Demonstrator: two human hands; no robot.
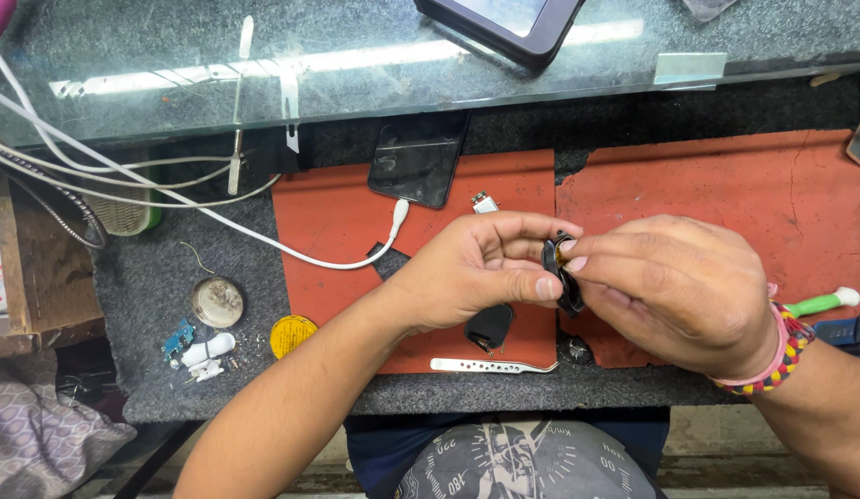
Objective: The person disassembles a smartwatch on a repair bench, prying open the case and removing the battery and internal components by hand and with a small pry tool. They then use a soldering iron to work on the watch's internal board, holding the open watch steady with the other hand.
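My left hand [467, 273] and my right hand [675, 282] meet above the red mat [328, 231], both pinching a small black casing [566, 277] held edge-on between thumbs and fingers. A bit of yellow-orange shows inside the casing near my right fingertips. Under my left hand, on the mat, lies another black shell piece [490, 326]. A pair of metal tweezers [490, 366] rests along the mat's near edge.
A black phone [419, 159] lies at the mat's far edge with a white cable [263, 242] plugged in. A round tin [217, 302], a yellow disc [292, 334], small white and blue parts [197, 351], and a green-handled tool [823, 302] sit around. A glass shelf [356, 65] spans the back.
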